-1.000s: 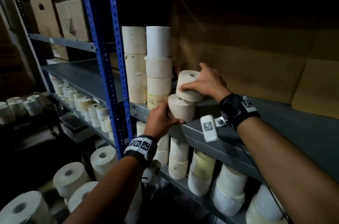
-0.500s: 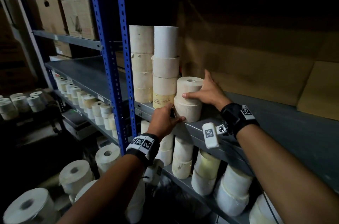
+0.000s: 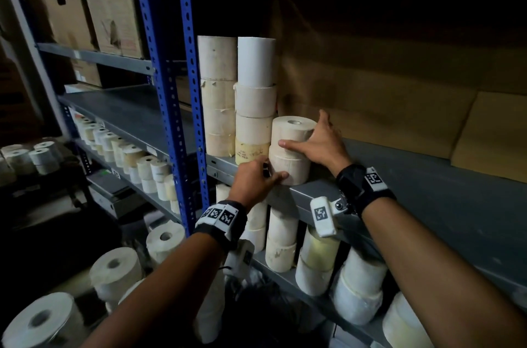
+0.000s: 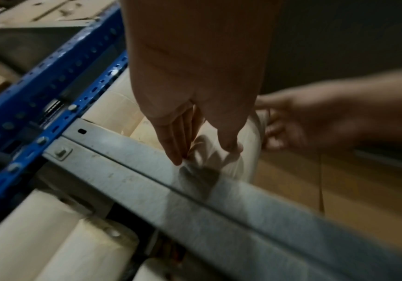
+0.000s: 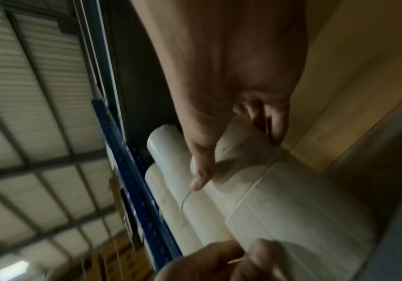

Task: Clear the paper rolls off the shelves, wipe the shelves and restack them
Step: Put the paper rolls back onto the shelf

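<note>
Two cream paper rolls stand stacked near the front edge of the grey shelf point(image 3: 427, 199), beside the tall stacks. My right hand point(image 3: 306, 134) grips the upper roll point(image 3: 291, 129), thumb across its front and fingers round its back. My left hand point(image 3: 269, 172) holds the lower roll point(image 3: 293, 169) from the left, thumb on its front. In the left wrist view my left hand point(image 4: 204, 150) straddles the lower roll point(image 4: 221, 159) above the shelf's edge point(image 4: 135, 171). In the right wrist view my right hand point(image 5: 238, 155) wraps the upper roll point(image 5: 241, 167) above the lower roll point(image 5: 303, 213).
Two tall stacks of rolls point(image 3: 218, 97) point(image 3: 255, 97) stand just left of the pair, against the blue uprights point(image 3: 191, 91). Cardboard point(image 3: 385, 97) lines the back of the shelf. More rolls fill the shelf below point(image 3: 281, 233) and the floor point(image 3: 114, 270). Boxes point(image 3: 114, 20) sit upper left.
The upper roll, tilted and off-centre a second ago, now sits squarely on the lower one. My right hand moved from its top to its side. The pair stands closer to the tall stacks.
</note>
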